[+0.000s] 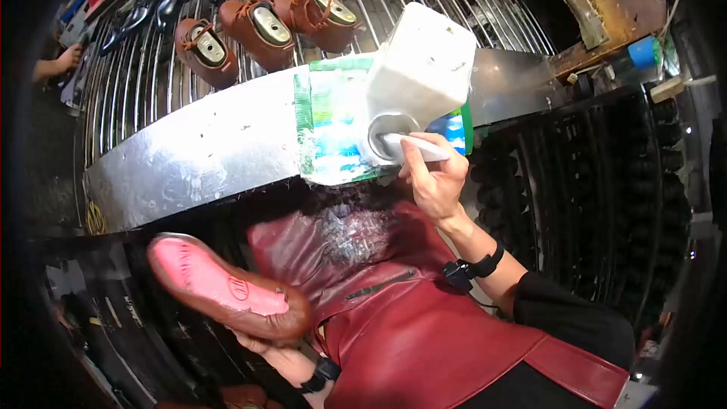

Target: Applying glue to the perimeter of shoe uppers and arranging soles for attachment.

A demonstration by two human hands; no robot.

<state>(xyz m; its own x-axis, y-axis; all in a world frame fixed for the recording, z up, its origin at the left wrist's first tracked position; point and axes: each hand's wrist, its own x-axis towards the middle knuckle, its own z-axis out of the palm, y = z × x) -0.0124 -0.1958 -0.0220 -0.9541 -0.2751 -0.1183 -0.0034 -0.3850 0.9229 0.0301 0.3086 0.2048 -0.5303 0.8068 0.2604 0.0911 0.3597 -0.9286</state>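
My left hand [276, 356] is closed around a brown leather shoe [291, 322], held upside down at the lower left, so its pink underside [223, 280] faces up. Most of that hand's fingers are hidden beneath the shoe. On the right, my right hand [438, 180] pinches a white-handled brush [428, 150]. The brush's far end reaches into the round mouth of a white plastic jug [432, 53], which lies tilted on the bench edge; its tip is hard to make out. Under the jug lies a green and blue printed sheet [326, 125] smeared with white.
Three brown lace-up shoes [266, 24] stand on a rack of metal rods [163, 83] behind the metal ledge [197, 155]. Black shoes [173, 6] sit farther back. Another person's hand [70, 58] shows at far left. A blue cup [642, 53] stands at right.
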